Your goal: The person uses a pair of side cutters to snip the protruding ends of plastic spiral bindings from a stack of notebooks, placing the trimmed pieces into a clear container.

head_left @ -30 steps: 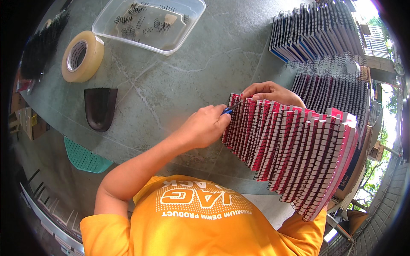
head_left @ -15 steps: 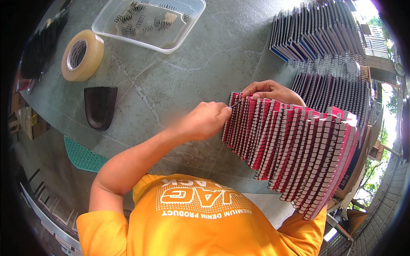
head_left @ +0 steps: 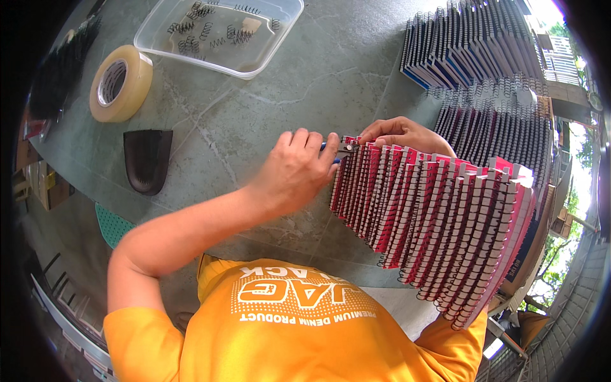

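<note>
My left hand [head_left: 300, 169] grips small pliers [head_left: 347, 149] with blue handles. Their metal jaws reach the far left end of a long row of red spiral-bound notebooks [head_left: 439, 210], at the coil ends. The notebooks stand packed together, with black wire spines facing me. My right hand [head_left: 407, 135] is behind the row at its far left, its thumb and fingers closed on the top of a notebook beside the jaws. Part of its palm and its forearm are hidden behind the notebooks.
A clear plastic tub [head_left: 248, 75] holds several loose black wire coils [head_left: 240, 36]. Nearby lie a tape roll [head_left: 141, 95] and a dark rounded pouch-like piece [head_left: 147, 162]. More spiral-bound notebooks [head_left: 471, 51] stand at the far right. A green perforated chair seat [head_left: 113, 224] is at lower left.
My left hand has turned and lifted slightly, and its fingers have spread round the pliers, whose jaws now show more. My right hand has barely shifted.
</note>
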### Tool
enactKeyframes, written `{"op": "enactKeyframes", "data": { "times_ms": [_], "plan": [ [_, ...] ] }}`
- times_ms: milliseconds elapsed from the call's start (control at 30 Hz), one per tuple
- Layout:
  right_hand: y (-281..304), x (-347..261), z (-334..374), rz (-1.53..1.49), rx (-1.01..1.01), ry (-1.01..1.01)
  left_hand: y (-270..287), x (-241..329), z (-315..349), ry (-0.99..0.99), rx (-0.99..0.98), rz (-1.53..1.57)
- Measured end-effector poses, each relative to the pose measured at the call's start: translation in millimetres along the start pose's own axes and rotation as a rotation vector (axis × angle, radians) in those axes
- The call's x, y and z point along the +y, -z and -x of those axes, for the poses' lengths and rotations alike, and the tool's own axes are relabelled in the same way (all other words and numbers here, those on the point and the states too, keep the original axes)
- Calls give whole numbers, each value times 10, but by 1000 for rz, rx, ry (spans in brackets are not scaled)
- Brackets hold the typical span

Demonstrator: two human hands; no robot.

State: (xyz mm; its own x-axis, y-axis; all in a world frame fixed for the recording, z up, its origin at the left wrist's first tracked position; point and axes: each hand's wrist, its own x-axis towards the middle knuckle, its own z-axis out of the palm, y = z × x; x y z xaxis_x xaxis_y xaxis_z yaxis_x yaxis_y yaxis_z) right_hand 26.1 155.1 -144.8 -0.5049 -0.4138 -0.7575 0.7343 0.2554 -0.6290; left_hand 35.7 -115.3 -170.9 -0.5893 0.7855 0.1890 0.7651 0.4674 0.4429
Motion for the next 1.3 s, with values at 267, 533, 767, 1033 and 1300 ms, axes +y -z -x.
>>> {"op": "enactKeyframes", "data": {
  "times_ms": [267, 533, 767, 1033, 1300],
  "plan": [
    [-58, -32, -9, 84, 7, 54, 100, -192, -88, -346, 33, -450],
    [-16, -52, -20, 61, 29, -21, 96, -151, -77, -352, 121, -487],
    [-4, -62, 74, 177, 52, 147, 122, -48, -55, 100, -205, 185],
    [-8, -327, 1625, -183, 397, 581, 81, -154, -129, 334, -399, 695],
    [-986, -444, 2054, 342, 866, 586, 47, -148, -144, 364, -431, 768]
  ]
}}
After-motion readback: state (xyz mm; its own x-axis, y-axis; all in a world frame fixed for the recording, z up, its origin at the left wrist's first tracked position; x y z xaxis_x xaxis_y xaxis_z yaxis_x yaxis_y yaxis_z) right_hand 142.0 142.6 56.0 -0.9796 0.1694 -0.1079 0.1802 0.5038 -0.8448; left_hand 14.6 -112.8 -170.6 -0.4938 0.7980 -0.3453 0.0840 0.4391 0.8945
